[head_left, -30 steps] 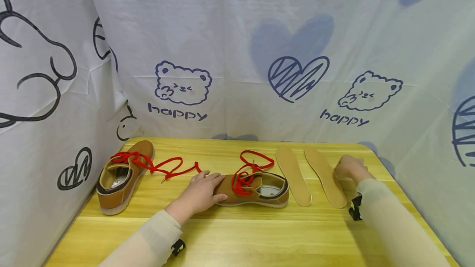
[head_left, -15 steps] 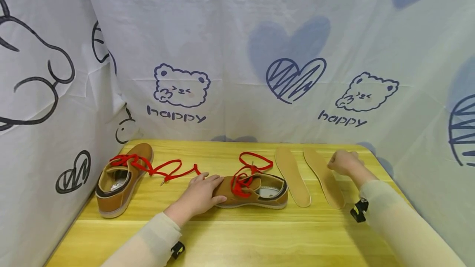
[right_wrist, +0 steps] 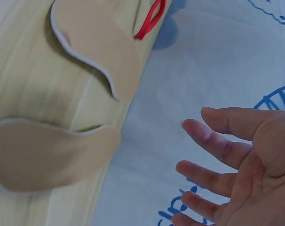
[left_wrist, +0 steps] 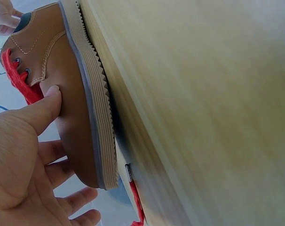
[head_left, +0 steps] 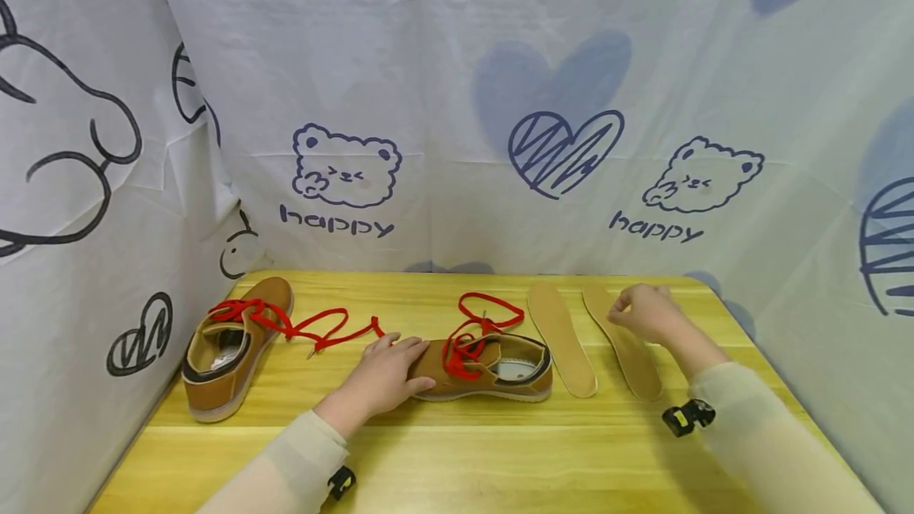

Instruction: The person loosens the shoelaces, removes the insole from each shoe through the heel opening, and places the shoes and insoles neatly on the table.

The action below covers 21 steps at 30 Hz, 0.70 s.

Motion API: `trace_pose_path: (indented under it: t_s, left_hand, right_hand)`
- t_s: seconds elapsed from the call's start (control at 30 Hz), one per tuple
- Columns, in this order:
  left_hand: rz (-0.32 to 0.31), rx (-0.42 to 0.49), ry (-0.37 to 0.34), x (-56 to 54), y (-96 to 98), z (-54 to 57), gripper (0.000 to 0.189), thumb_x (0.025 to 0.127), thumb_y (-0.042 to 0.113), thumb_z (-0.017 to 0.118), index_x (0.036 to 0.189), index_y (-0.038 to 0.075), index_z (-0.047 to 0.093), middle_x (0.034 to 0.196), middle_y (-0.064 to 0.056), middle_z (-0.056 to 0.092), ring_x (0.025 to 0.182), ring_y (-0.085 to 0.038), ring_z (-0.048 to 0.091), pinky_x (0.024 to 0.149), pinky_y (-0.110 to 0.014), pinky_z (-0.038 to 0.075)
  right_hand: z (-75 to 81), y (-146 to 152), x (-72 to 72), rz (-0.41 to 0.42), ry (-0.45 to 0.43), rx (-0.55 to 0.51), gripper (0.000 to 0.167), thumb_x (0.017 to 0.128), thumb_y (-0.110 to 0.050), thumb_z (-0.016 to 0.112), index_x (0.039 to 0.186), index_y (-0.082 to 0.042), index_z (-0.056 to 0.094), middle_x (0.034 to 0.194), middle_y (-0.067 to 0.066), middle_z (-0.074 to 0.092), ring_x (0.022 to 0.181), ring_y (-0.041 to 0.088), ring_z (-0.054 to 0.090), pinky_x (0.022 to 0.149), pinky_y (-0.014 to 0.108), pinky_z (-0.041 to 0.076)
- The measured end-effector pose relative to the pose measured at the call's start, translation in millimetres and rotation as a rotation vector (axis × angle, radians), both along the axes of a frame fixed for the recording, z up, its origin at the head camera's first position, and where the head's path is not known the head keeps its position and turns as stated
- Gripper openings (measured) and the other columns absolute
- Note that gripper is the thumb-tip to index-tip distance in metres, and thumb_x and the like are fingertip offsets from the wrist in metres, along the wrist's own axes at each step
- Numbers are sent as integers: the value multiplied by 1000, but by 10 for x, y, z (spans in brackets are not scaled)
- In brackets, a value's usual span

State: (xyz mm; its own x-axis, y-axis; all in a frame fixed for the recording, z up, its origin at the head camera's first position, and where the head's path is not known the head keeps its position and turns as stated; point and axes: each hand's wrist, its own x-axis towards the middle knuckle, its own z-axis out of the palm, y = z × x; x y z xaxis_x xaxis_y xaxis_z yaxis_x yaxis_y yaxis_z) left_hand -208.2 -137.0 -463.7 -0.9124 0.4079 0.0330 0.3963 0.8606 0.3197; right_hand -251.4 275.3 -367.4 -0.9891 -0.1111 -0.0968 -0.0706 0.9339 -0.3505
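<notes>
My left hand (head_left: pixel 382 375) grips the toe of a brown lace-up shoe (head_left: pixel 517 387) that lies across the middle of the table. In the left wrist view its thumb presses the brown upper (left_wrist: pixel 72 108), with the other fingers round the far side. Red laces (head_left: pixel 464 355) trail loosely off this shoe. Two tan insoles lie side by side to its right: the left insole (head_left: pixel 562 343) and the right insole (head_left: pixel 639 367). Above the right insole's far end hovers my right hand (head_left: pixel 650 316), its fingers loosely bent and holding nothing in the right wrist view.
A second brown shoe (head_left: pixel 232 383) stands at the table's left side, its red lace (head_left: pixel 328 331) stretched towards the middle. White printed cloth (head_left: pixel 457 141) hangs behind and beside the wooden table (head_left: pixel 500 458).
From beside the right insole, my right hand has moved left to over its far end, and its fingers have loosened. My left hand stays on the shoe's toe.
</notes>
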Motion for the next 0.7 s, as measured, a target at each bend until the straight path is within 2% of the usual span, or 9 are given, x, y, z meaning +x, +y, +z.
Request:
trace_pose_path:
  t_s: [0.13,0.27,0.37,0.7]
  left_hand:
    - [-2,6,-2,5,-2,4,68,94,47,67,147,8,52,149,-13,50,140,-46,35,111,-64,27]
    - [-2,12,-4,8,-3,4,68,94,47,67,147,8,52,149,-14,50,140,-46,35,111,-64,27]
    - [0,15,-7,10,-4,4,67,94,47,67,147,8,52,149,-14,50,140,-46,35,111,-64,26]
    - [-8,1,-11,-1,1,7,67,94,47,66,147,9,52,149,-12,50,140,-45,35,112,-63,27]
  right_hand:
    - [-28,-80,42,18,61,-14,17,93,-21,68,91,-6,74,124,27,63,114,53,43,91,65,40]
    - [-55,-184,95,30,114,-51,16,93,-19,68,90,-6,77,138,31,53,124,59,37,102,68,32]
    - [-65,-264,148,41,132,-102,16,93,-18,69,90,-5,77,139,32,51,127,60,35,106,68,28]
    - [-166,-433,303,67,187,-193,13,93,-17,70,90,-7,77,142,30,49,128,56,33,104,69,29]
